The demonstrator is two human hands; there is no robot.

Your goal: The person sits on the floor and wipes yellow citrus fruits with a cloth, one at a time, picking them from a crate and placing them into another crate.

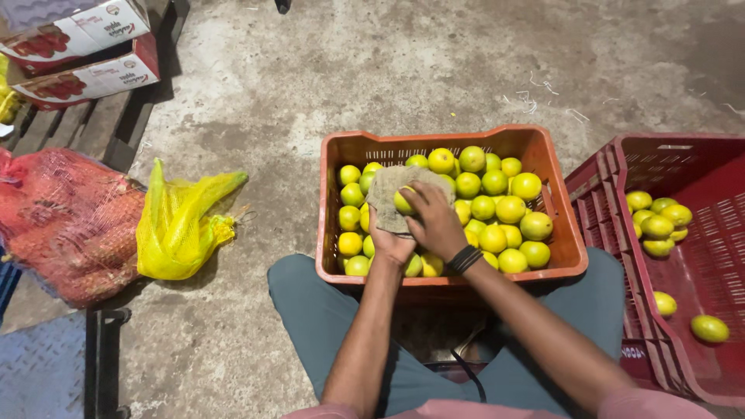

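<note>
Bare concrete floor (388,70), orange crate (535,147) of yellow-green citrus between your knees. Over that crate, your left hand (390,242) grips a tan cloth (388,194) from below; your right hand (436,225) is clamped on one fruit (403,202) against the cloth. Right of the crate: red crate (683,171), few fruits. Left: yellow mesh bag (178,225).

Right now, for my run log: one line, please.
left hand: holds cloth | right hand: on fruit | orange crate: full
</note>
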